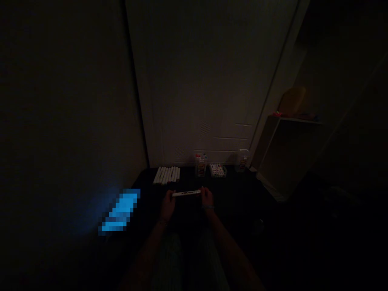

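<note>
A white marker [186,193] with dark print is held level above the dark table, one end in each hand. My left hand [167,204] pinches its left end. Around the right end, the fingers of my right hand [207,199] are closed. Beyond my left hand lies a row of several white markers [166,175], side by side. A clear container [200,166] with a few red- and blue-tipped items stands past the held marker. To its right is a low box [218,170] with a speckled, many-coloured top. The dim light hides fine detail.
Another clear container [242,160] stands at the table's back right, near a pale panelled door [200,101]. A bright blue pixelated patch [121,211] glows at left. On the right stands a cabinet [291,149] with an orange-brown object [292,101] on top.
</note>
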A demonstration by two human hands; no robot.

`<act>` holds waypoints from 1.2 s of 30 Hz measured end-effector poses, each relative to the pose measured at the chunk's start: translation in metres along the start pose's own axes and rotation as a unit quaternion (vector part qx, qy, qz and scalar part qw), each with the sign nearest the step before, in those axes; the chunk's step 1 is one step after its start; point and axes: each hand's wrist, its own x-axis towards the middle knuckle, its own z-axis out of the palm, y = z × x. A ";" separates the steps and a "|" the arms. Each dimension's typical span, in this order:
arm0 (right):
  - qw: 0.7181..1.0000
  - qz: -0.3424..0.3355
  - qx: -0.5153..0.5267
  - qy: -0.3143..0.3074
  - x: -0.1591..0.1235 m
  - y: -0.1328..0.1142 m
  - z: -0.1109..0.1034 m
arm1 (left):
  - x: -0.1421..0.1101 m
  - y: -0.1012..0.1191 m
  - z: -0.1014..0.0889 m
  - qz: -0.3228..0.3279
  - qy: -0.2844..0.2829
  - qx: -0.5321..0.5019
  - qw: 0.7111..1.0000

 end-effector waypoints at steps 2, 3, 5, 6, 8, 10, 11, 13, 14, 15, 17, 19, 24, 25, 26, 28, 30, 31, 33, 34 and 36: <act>1.000 0.005 0.012 0.017 -0.001 -0.002 0.000 | 0.000 0.001 0.000 -0.002 -0.003 -0.001 1.000; 1.000 0.005 0.017 0.012 -0.001 -0.003 0.000 | 0.001 0.001 0.000 -0.005 0.000 -0.004 1.000; 1.000 -0.010 0.021 -0.019 -0.002 -0.003 0.000 | 0.001 0.002 0.000 -0.013 0.006 -0.012 1.000; 0.999 -0.016 0.023 -0.028 -0.001 -0.003 -0.001 | 0.000 0.003 -0.001 -0.018 0.005 -0.017 1.000; 0.999 -0.015 0.037 -0.020 -0.001 -0.003 -0.002 | -0.001 0.006 -0.001 -0.025 -0.006 -0.022 0.999; 0.999 -0.005 0.051 -0.006 -0.001 -0.003 -0.003 | -0.004 0.010 -0.002 -0.031 -0.017 -0.023 0.999; 0.999 -0.004 0.053 -0.008 -0.001 -0.004 -0.003 | -0.005 0.013 -0.002 -0.039 -0.017 -0.022 0.999; 0.998 -0.014 0.054 -0.018 -0.002 -0.007 -0.003 | -0.007 0.016 -0.002 -0.070 -0.011 -0.026 0.997; 0.998 -0.018 0.058 -0.017 -0.002 -0.009 -0.003 | -0.007 0.018 -0.002 -0.088 -0.012 -0.027 0.996; 0.998 -0.016 0.066 -0.012 -0.003 -0.010 -0.003 | -0.007 0.018 -0.002 -0.102 -0.016 -0.027 0.994; 0.997 -0.004 0.081 0.002 -0.003 -0.012 -0.003 | -0.007 0.018 -0.001 -0.106 -0.035 -0.026 0.993; 0.997 -0.001 0.078 -0.014 -0.004 -0.012 -0.001 | -0.007 0.016 0.000 -0.089 -0.046 -0.029 0.995; 0.998 0.003 0.062 -0.031 -0.003 -0.007 0.002 | -0.007 0.011 0.002 -0.077 -0.034 -0.059 0.995; 0.997 0.014 0.071 -0.018 -0.002 -0.007 0.002 | -0.007 0.011 0.002 -0.072 -0.040 -0.049 0.995; 0.997 0.025 0.078 -0.007 -0.001 -0.006 0.001 | -0.006 0.011 0.001 -0.065 -0.046 -0.034 0.996; 0.997 0.033 0.073 -0.007 0.000 -0.006 0.000 | -0.005 0.009 0.000 -0.058 -0.048 -0.002 0.997; 0.998 0.020 0.055 -0.020 0.000 -0.007 0.000 | -0.003 0.007 0.000 -0.066 -0.044 0.019 0.997; 0.998 0.010 0.051 -0.025 0.000 -0.007 0.000 | -0.002 0.006 0.000 -0.072 -0.040 0.025 0.996; 0.998 0.006 0.058 -0.019 -0.001 -0.008 0.000 | -0.001 0.004 0.000 -0.067 -0.041 0.023 0.997; 0.998 0.009 0.063 -0.015 -0.001 -0.008 0.000 | -0.001 0.003 0.000 -0.061 -0.043 0.019 0.997; 0.998 0.010 0.057 -0.016 -0.001 -0.008 0.000 | -0.002 0.003 0.001 -0.059 -0.043 0.016 0.997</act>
